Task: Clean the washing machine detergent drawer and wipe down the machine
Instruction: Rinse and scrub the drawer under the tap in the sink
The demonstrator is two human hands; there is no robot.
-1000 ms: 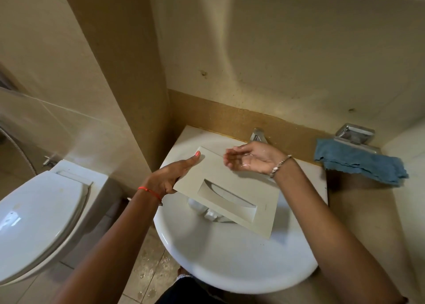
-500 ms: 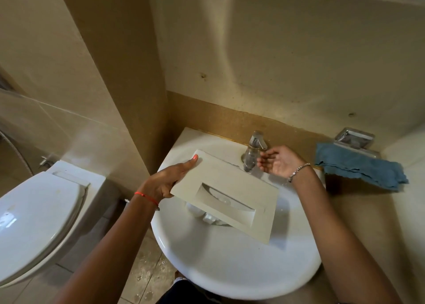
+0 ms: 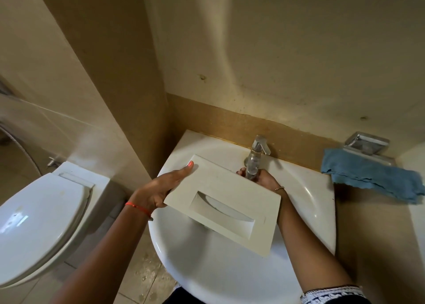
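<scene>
I hold the cream detergent drawer (image 3: 220,195) over the white sink (image 3: 207,269), its flat front panel with the recessed handle facing up at me. My left hand (image 3: 161,188) grips the panel's left edge, thumb lying along the top. My right hand (image 3: 264,179) is behind the panel's far edge, right under the spout of the chrome tap (image 3: 255,156). Most of that hand is hidden by the panel and the spout. The drawer's body under the panel is out of sight.
A blue cloth (image 3: 368,177) lies on the counter right of the sink, below a chrome wall holder (image 3: 365,143). A white toilet (image 3: 39,223) with its lid down stands at the left. A tiled wall column rises behind the sink's left corner.
My right hand moved from above the panel over to the tap, then dropped down behind the panel under the spout. The left hand kept its grip on the drawer.
</scene>
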